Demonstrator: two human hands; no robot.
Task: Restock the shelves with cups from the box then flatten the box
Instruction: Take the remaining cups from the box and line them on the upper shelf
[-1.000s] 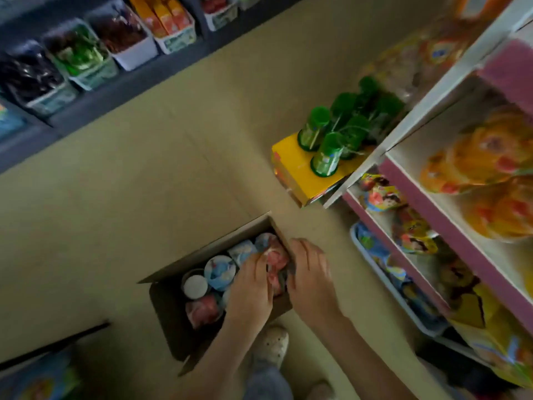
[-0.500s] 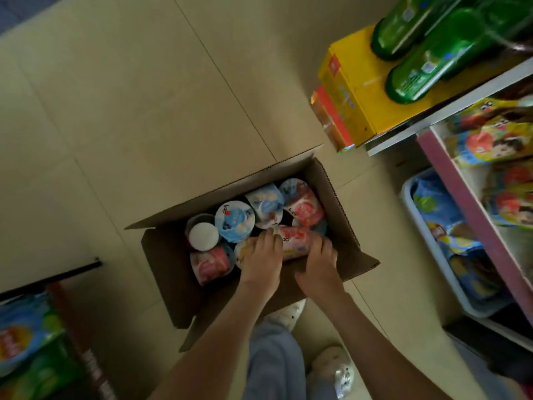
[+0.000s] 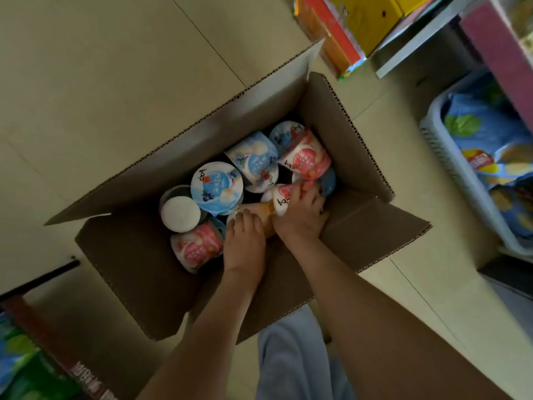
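head view, looking down. centre of frame: open cardboard box (image 3: pixel 340 134) on a pale tiled floor (image 3: pixel 101 82), flaps folded outward, holding a loose jumble of cups (image 3: pixel 216 186) with blue and pink labels, some upright, some tipped. the right hand (image 3: pixel 300 215) sits nearer the lower-right wall of the box, fingers curled over a pink-labelled cup (image 3: pixel 281 197) that lies on its side, long axis running toward the right of the frame. the left hand (image 3: pixel 245 243) rests just beside it to the left, fingers held together and pointing up-frame onto an orange-toned cup (image 3: pixel 259 210); whether it grips is not visible. upper right: white shelf edge (image 3: pixel 418 44) and a basket (image 3: pixel 441 157) of packets, so the lift likely carries up and rightward. room inside the box is tight.
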